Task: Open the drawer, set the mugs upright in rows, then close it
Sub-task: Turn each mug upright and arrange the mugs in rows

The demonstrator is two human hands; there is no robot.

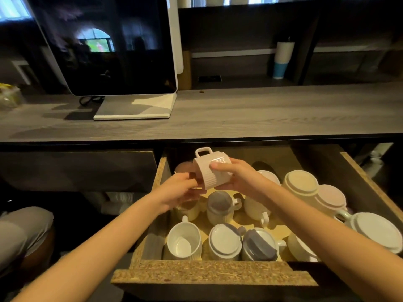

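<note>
Dim interior: daylight enters from windows (pixel 13 7) above and behind the monitor (pixel 113 51), whose dark screen carries a bright arched reflection. A sun patch falls on its base, with soft shadows on the table (pixel 261 114) to its left. Below it, the drawer (pixel 213 273) glows warm yellow. Wide-angle distortion bows the table edge, and the mug (pixel 212 171) held up looks slightly soft.

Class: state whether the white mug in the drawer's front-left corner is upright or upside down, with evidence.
Upright. The white mug shows its open mouth and hollow inside, not a ringed base.
</note>
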